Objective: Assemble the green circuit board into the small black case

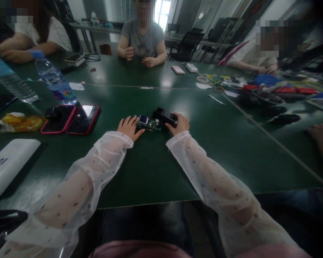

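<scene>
A small green circuit board (150, 125) with a little dark screen lies on the green table (150, 165). My left hand (129, 128) rests at the board's left end, fingers spread, its fingertips beside the screen. Just behind and to the right of the board is a black open-topped case (163, 114), tilted across the table. My right hand (180, 123) grips the case's right end between thumb and fingers. The board's right end and the case are close together; whether they touch is hard to tell.
Two red-edged phones (83, 119), a yellow packet (21, 123), water bottles (56, 80) and a white power bank (12, 161) stand or lie left. Tweezers (216, 100) and tangled cables (218, 80) lie right. People sit across the table and at both sides.
</scene>
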A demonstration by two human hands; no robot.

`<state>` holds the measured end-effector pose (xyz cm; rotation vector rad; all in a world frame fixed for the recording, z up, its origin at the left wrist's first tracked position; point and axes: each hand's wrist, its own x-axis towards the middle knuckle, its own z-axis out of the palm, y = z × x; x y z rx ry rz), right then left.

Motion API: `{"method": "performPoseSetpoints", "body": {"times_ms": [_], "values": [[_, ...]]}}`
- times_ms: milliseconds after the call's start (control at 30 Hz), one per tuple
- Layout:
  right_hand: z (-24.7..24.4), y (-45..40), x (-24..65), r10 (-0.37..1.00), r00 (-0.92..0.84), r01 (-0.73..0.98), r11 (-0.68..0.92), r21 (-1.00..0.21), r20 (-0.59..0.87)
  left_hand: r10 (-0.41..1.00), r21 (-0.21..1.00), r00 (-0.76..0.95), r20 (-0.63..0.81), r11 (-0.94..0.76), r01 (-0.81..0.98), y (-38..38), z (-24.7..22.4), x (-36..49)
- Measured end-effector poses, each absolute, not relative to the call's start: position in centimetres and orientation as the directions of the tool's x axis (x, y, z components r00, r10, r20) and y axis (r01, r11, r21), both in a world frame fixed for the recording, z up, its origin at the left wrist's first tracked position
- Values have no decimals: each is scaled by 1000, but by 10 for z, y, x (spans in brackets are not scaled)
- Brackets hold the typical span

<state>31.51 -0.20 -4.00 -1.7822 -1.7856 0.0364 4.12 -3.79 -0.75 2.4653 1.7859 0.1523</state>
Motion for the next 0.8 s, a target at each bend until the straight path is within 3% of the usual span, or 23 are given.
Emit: {"method": "performPoseSetpoints", "body": {"times_ms": [267,800], "values": [[-37,-7,307,882,205,890,13,-457,425,952,135,306,26,-307,942,-38,-6,42],[-34,-7,310,926,175,887,0,-463,334,953,139,303,9,-302,943,-40,-4,42]]}}
